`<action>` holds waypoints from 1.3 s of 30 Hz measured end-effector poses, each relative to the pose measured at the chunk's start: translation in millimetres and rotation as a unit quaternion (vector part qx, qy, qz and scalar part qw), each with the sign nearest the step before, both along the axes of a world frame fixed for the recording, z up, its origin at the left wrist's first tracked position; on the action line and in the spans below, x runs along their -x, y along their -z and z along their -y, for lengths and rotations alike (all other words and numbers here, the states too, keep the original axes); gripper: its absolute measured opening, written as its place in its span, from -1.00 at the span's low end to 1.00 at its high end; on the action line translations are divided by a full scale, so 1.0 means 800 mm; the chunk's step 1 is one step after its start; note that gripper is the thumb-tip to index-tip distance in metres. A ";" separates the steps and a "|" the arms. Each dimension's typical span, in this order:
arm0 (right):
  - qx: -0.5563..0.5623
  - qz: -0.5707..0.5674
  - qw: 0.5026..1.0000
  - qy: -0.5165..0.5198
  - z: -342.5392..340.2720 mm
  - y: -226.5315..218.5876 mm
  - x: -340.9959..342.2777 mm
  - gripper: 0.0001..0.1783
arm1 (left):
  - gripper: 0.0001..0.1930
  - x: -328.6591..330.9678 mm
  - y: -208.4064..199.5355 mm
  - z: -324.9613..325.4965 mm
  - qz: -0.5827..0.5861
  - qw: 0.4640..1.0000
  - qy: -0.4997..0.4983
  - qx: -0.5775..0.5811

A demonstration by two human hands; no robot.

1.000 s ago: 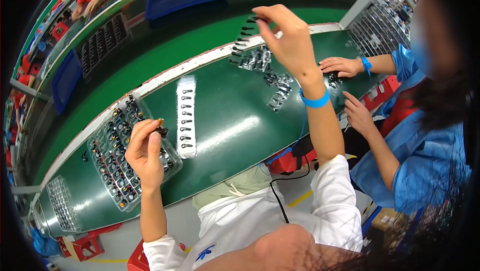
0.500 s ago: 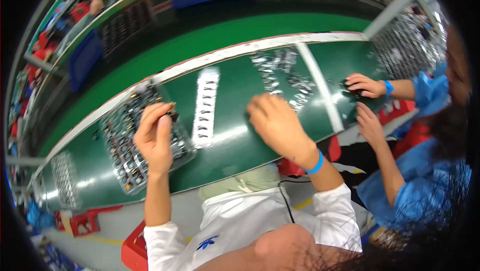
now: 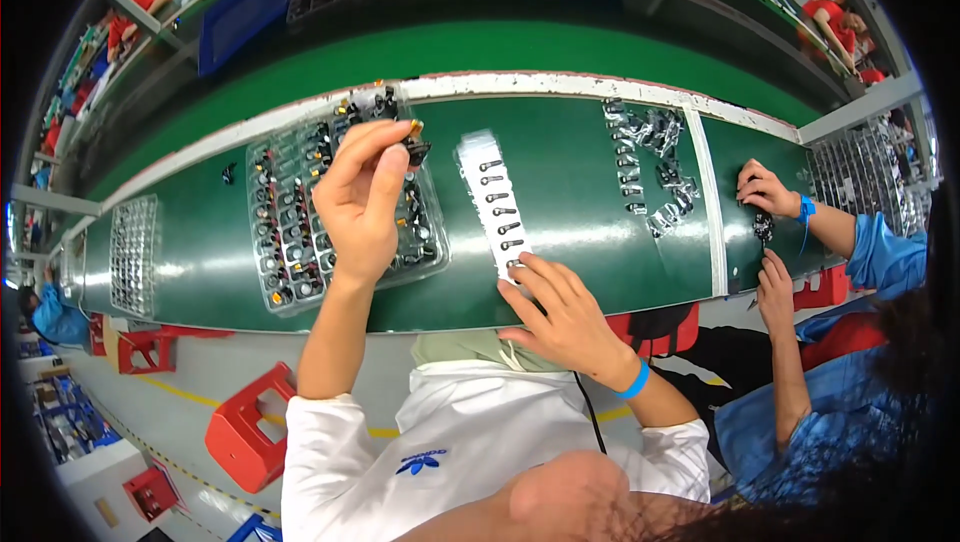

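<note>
**Left hand pinching small part over tray; right hand resting at white strip**

Nearest, the right hand point(image 3: 565, 317), blue band at the wrist, lies palm down on the green desk point(image 3: 570, 192), fingers loosely spread, gripping nothing; its fingertips touch the near end of the white strip point(image 3: 492, 200) carrying a row of small dark parts. At 10 o'clock from it, the left hand point(image 3: 365, 204) is raised, forearm upright, thumb and fingers closed in a pinch on a small black part point(image 3: 415, 150) with an orange tip. That part sits above the far right corner of the clear compartment tray point(image 3: 290, 232). Loose metal parts point(image 3: 650, 167) lie at 2 o'clock. A co-worker's hands point(image 3: 765, 187) work at 3 o'clock, well apart. Farther off runs a green conveyor belt point(image 3: 480, 47).
</note>
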State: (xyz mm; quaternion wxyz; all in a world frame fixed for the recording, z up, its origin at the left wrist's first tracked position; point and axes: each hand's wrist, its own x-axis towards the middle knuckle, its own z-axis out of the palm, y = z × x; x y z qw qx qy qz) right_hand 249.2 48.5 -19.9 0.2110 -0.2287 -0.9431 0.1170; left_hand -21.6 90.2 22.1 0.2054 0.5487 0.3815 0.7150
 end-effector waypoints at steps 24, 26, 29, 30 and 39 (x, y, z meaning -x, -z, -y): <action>0.377 -0.581 0.694 0.197 -0.156 -0.085 -0.085 -0.68 | -0.78 0.005 -0.003 -0.007 0.059 0.998 0.009 0.025; 0.349 -0.575 0.713 0.198 -0.149 -0.081 -0.071 -0.67 | -0.78 0.007 0.000 -0.005 0.059 0.998 0.009 0.022; 0.224 -0.466 0.833 0.196 -0.113 -0.059 -0.040 -0.72 | -0.78 0.009 0.001 0.001 0.052 0.998 0.003 0.020; 0.154 -0.385 0.890 0.190 -0.091 -0.051 -0.032 -0.72 | -0.78 0.008 0.001 0.000 0.050 0.999 0.007 0.016; 0.029 -0.055 0.998 0.006 -0.001 -0.007 -0.006 -0.59 | -0.77 0.002 0.002 -0.005 0.034 0.999 0.010 0.019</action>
